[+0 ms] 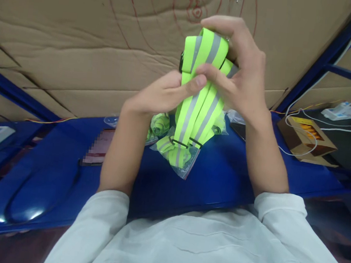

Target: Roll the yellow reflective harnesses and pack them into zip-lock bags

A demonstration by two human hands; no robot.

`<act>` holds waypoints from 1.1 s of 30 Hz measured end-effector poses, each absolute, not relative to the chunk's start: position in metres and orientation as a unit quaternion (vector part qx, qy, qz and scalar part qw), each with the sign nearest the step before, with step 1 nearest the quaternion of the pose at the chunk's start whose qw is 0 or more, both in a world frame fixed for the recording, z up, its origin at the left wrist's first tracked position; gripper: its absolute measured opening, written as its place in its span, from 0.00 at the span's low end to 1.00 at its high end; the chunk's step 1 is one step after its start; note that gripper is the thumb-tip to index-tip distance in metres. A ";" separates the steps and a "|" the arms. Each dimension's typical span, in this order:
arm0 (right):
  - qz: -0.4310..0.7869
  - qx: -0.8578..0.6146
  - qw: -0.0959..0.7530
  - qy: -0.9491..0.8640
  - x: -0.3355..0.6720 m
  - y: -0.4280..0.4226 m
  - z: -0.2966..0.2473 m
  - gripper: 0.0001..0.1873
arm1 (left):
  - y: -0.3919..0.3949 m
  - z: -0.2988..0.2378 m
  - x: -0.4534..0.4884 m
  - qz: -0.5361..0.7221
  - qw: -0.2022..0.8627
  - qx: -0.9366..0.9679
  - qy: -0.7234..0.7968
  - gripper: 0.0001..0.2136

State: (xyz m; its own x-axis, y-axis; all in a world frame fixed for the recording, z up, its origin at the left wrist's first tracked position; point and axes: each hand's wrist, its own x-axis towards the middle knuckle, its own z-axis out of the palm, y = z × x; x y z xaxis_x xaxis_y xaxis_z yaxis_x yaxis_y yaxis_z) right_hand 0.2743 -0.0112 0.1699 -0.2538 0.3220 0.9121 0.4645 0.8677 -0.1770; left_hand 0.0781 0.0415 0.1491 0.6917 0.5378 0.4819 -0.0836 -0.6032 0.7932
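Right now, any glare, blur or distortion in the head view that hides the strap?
Head view: the strap and both hands are sharp and evenly lit; glare sits only on the blue table at lower left; a pixelated patch covers something flat; edges bend from the wide lens.

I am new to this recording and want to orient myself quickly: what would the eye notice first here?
First, the neon-yellow straps with grey bands, held up at the centre by both hands: the left hand pinches them from the side, and the right hand grips the folded top. Below them, bagged straps lie on the blue table. Behind stands a cardboard wall with red scribbles.
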 end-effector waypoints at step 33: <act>-0.112 -0.288 0.535 -0.786 0.271 -0.033 0.181 0.15 | 0.038 0.147 0.090 0.370 0.354 0.837 0.194 0.21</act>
State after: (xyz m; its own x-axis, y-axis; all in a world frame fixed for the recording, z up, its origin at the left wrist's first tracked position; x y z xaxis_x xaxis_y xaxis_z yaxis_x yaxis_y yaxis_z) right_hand 0.2711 -0.0326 0.1808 -0.2609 0.3330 0.9061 0.5720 0.8094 -0.1328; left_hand 0.0902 0.0380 0.1471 0.6512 0.5860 0.4823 0.0628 -0.6749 0.7353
